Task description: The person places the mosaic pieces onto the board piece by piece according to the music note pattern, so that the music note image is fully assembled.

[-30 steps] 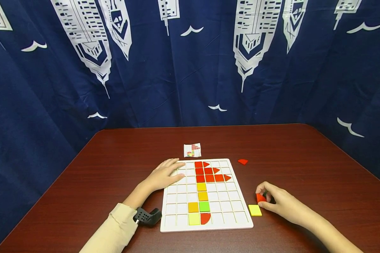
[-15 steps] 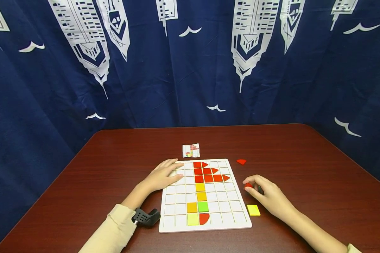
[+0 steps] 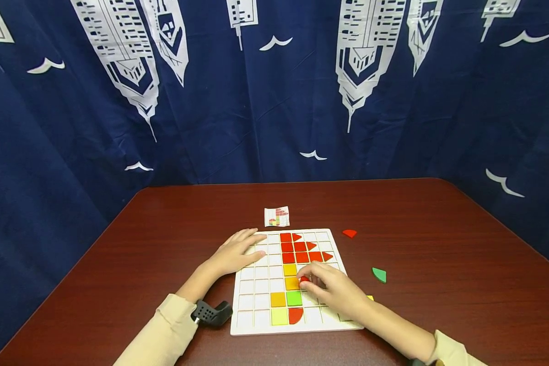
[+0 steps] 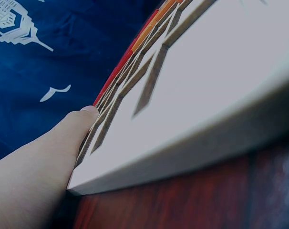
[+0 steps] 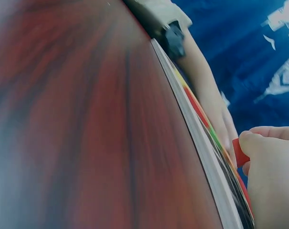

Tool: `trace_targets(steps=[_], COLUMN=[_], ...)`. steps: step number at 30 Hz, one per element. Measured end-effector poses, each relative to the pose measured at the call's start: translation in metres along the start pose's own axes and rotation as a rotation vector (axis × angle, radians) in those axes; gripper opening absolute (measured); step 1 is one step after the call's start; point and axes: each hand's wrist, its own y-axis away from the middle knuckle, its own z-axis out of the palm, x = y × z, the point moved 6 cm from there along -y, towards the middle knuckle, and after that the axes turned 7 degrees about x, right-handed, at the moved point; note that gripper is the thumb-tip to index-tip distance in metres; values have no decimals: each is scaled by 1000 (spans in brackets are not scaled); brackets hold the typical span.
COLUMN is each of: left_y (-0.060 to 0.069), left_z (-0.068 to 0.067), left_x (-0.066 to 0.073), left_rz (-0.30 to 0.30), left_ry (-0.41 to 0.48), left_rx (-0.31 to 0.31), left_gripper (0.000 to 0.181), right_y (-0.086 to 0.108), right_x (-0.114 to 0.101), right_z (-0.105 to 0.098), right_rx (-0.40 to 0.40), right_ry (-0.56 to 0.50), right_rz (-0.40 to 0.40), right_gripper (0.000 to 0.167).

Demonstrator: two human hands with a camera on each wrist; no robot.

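My left hand point(image 3: 235, 254) rests with spread, straight fingers on the left edge of a white grid board point(image 3: 247, 320). Between thumb and fingers, my right hand point(image 3: 336, 292) pinches a small red tile point(image 3: 304, 279) over the middle of the board, right of the orange-yellow column. Most of this tile's outline is hidden; the right wrist view shows its red face point(image 5: 239, 153). Red squares point(image 3: 302, 257) and pointed red tiles fill part of the upper rows. Lower down lie a green square point(image 3: 294, 298), a pale yellow square point(image 3: 279, 316) and a rounded red tile point(image 3: 295, 315).
Right of the board lie a red fan-shaped tile point(image 3: 349, 233) and a green one point(image 3: 379, 275). A yellow tile point(image 3: 370, 298) is mostly hidden by my right arm. Behind the board is a small printed pattern card point(image 3: 276, 216). A dark blue curtain point(image 3: 238, 117) hangs beyond the brown table point(image 3: 187, 208).
My right hand has lifted the red tile from beside the board and carried it left over the grid. The green tile has come into view. My left hand has stayed in place.
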Motion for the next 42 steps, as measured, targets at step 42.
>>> trace_targets(steps=[42], left_y=[-2], left_z=[1], left_x=[-1], left_rz=[-6], left_ry=[-2], left_rx=[2], left_gripper=[52], right_y=[-29], right_x=[-25], right_z=[46], right_rx=[-60], right_ry=[-43], right_rz=[152], right_gripper=[6])
